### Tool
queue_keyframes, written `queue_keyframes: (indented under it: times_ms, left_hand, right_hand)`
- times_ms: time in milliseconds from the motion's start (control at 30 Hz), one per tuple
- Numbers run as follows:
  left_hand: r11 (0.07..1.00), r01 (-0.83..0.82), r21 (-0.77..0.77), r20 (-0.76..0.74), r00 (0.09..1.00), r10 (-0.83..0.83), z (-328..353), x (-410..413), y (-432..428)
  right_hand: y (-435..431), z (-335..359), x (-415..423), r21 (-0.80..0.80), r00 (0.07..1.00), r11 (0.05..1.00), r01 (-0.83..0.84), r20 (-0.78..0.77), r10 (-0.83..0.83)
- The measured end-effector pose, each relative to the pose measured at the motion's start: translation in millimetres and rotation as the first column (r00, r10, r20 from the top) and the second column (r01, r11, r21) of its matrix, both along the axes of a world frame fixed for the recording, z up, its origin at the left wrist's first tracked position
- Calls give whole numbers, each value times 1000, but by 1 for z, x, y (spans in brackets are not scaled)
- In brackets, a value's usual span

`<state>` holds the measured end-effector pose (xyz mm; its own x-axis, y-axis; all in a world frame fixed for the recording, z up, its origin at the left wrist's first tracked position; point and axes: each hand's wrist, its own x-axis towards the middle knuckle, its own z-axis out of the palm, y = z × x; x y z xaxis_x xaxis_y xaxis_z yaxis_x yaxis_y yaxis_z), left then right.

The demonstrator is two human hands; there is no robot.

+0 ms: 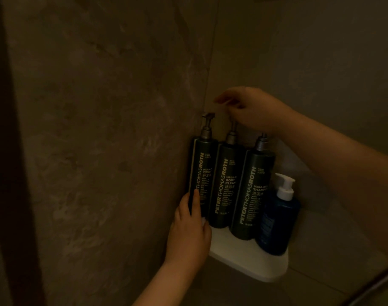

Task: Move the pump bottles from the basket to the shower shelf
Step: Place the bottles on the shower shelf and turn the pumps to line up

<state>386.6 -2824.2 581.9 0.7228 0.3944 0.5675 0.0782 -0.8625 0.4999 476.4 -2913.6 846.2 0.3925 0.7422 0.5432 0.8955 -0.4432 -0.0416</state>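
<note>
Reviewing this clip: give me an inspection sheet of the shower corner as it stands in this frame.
Surface: white corner shelf, front part bare.
Job's things: three dark pump bottles upright in a row, conditioner bottle, body cleanser bottle, shampoo bottle.
Clutter: blue bottle with white pump at the right end.
Grippers: left hand wraps the conditioner bottle's base; right hand sits over the middle pump, grip blurred.
Cables: possibly a hose at the lower right corner, too dark to tell.
Surroundings: dim stone-look walls; no basket in view.
</note>
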Motion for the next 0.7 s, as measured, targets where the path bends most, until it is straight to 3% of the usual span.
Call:
queue_keyframes:
  times_ms: [67, 267, 700]
  left_hand:
    - [1000, 13, -7, 30, 999, -13, 0, -2, -2]
    - [995, 98, -19, 119, 988, -95, 6, 0, -13]
    - [972, 203, -122, 192, 965, -178, 13, -12, -18]
  right_hand:
    - [-8, 4, 2, 27, 1000, 1000, 10, 3, -10]
    - [-20, 2, 1, -142, 996, 987, 77, 52, -70]
    - [-25, 4, -18, -138, 1000, 990, 2, -14, -4]
